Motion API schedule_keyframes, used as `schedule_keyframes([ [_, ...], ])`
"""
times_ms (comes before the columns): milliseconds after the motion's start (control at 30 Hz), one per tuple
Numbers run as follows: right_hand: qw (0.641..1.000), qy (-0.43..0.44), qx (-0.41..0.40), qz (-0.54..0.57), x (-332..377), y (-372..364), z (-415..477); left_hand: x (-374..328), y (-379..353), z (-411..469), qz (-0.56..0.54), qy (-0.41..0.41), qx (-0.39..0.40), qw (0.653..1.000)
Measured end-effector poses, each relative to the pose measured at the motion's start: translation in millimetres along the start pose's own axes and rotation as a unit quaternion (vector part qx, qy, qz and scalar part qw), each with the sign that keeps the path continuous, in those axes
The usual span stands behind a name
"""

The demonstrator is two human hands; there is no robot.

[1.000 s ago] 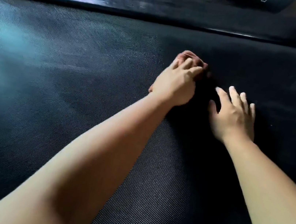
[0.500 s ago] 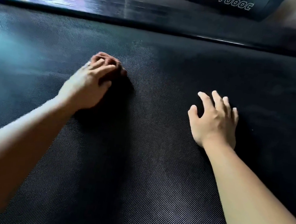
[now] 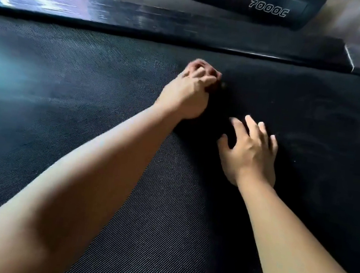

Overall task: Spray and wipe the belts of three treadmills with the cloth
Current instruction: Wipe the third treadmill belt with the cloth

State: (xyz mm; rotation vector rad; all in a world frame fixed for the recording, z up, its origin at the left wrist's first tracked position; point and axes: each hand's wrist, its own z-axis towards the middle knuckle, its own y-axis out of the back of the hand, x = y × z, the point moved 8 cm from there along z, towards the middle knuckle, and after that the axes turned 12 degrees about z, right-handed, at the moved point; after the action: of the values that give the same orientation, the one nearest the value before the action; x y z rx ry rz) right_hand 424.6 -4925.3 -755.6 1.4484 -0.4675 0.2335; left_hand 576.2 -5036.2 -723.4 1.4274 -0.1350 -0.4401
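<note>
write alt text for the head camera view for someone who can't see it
Seen from above, a person's left hand grips a bunched reddish cloth against a dark textured treadmill belt, while the right hand rests beside it with fingers spread. A glossy side rail runs along the belt's far edge.

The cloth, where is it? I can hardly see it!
In the head view, the reddish cloth is bunched under the left hand, which grips it on the black belt, just beyond the right hand and near the side rail.
</note>
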Motion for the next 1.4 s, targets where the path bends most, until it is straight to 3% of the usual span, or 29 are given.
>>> schedule_keyframes([
  [100,1.000,-0.002,0.006,0.000,0,0,0,-30,2,-34,-0.010,-0.046,0.007,0.999],
  [233,1.000,-0.004,-0.001,0.007,1,2,-1,4,3,-72,0.002,-0.046,0.024,0.999],
  [467,1.000,-0.002,-0.007,0.005,1,1,0,139,26,-83,0.044,0.076,-0.003,0.996],
  [633,1.000,-0.001,-0.012,0.005,1,0,-1,179,26,-40,0.068,0.143,-0.008,0.987],
  [833,1.000,-0.001,-0.010,-0.005,2,0,-1,136,8,26,0.039,0.155,0.013,0.987],
  [1000,1.000,-0.009,0.008,0.002,-1,-1,1,26,-3,35,0.014,0.009,-0.004,1.000],
  [1100,1.000,-0.009,0.013,0.005,-1,0,2,-6,-11,14,0.003,-0.048,0.022,0.999],
  [1233,1.000,-0.011,0.013,0.008,0,1,0,17,-3,-40,-0.003,-0.063,0.033,0.997],
  [1400,1.000,-0.011,0.005,0.009,2,1,0,113,26,-89,0.025,0.033,0.001,0.999],
])
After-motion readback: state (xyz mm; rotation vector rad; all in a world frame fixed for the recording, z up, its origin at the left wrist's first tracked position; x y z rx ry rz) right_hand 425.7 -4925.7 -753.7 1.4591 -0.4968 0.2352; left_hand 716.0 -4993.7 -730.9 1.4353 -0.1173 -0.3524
